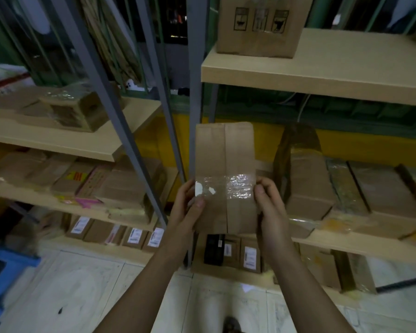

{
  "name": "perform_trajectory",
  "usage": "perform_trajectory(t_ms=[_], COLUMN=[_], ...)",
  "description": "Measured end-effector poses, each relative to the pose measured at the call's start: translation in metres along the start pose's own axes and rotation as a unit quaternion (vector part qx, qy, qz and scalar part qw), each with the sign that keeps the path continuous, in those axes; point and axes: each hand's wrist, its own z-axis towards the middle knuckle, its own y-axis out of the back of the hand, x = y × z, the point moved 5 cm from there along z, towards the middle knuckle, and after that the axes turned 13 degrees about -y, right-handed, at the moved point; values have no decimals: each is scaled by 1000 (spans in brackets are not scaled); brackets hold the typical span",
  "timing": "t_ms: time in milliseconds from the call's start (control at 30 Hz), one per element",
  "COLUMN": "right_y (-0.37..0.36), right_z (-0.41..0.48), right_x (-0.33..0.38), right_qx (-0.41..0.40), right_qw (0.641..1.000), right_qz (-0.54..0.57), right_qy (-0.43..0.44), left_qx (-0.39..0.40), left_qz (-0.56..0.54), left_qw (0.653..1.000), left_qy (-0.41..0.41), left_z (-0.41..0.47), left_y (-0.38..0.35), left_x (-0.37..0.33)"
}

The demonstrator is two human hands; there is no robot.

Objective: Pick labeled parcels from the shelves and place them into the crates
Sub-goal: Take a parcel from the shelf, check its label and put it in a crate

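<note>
You hold the parcel (pixel 225 159) clear of the shelves (pixel 322 75), upright and face-on, likely to check it for a label: only a tape band (pixel 240 188) and a torn white scrap (pixel 199 189) show. Your left hand (pixel 186 210) grips its left edge, thumb pressed on the face. Your right hand (pixel 270 205) curls round the right edge. The blue crate (pixel 7 280) sits low at your left, well apart.

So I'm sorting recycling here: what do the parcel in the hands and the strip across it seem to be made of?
The parcel looks like brown cardboard, matte, with a flap seam down its middle. The strip looks like clear plastic tape, glossy: it wrinkles and glints, cardboard showing through.
</note>
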Motion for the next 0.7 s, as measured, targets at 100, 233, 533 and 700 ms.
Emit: perform_trajectory(t_ms=[100, 233, 533, 700], right_y=[-4, -4, 12, 17], right_z=[-3, -9, -6, -6], right_x=[3, 7, 1, 6], right_qx=[17, -19, -75, -82], right_qw=[999, 996, 995, 994], right_qz=[-37, -87, -52, -67], right_qy=[3, 8, -32, -10], left_qx=[-12, -31, -42, -32], left_qz=[-40, -72, 97, 92], left_qw=[999, 996, 993, 994], left_qy=[19, 30, -56, -51], left_z=[1, 4, 3, 1], left_y=[8, 17, 25, 18], left_x=[0, -5, -22, -27])
